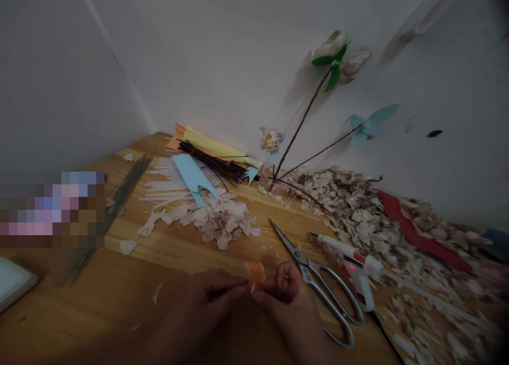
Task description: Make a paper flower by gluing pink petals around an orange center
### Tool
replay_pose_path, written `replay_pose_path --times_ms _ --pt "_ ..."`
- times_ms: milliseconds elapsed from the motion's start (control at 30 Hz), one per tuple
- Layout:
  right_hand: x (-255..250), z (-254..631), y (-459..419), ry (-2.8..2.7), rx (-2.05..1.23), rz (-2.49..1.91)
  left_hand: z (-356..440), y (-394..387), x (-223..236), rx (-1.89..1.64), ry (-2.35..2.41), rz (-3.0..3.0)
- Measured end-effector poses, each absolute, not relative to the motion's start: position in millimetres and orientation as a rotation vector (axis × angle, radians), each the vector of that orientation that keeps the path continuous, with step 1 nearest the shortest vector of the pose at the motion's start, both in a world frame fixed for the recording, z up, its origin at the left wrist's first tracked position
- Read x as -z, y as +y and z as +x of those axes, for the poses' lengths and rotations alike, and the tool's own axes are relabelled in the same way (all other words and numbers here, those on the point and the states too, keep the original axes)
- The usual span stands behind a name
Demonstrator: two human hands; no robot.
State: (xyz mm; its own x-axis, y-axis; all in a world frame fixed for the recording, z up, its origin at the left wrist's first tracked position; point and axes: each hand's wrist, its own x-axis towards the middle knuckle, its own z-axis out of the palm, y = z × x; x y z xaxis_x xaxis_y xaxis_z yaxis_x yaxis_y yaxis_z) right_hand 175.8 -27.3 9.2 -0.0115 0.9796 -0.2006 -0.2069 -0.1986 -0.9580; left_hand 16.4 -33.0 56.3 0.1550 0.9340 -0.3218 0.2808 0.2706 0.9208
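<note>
Hands [210, 297] [289, 296] pinch orange piece [256, 274]; pixelated item [59, 208] unreadable.

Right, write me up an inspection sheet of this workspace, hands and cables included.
Surface: wooden table, strewn with loose bits.
Job's things: a small orange piece between the hands; scissors lying right of the right hand; glue gun beyond them, red light lit.
Clutter: heap of pale petals in the middle; dried scraps spread along the right; grey wires on the left.
Hands: left hand and right hand both pinch the orange piece.
Cables: one black cord from the glue gun's handle, leaving the picture at the bottom.
Surroundings: plain wall behind; person nearby: nothing seen.
</note>
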Motion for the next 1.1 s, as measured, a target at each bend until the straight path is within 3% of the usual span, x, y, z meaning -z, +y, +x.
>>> replay_pose_path --times_ms 1100 --pt "-24 177 -33 -1.171 -1.257 -1.346 21 -42 -42 -0.847 1.270 1.261"
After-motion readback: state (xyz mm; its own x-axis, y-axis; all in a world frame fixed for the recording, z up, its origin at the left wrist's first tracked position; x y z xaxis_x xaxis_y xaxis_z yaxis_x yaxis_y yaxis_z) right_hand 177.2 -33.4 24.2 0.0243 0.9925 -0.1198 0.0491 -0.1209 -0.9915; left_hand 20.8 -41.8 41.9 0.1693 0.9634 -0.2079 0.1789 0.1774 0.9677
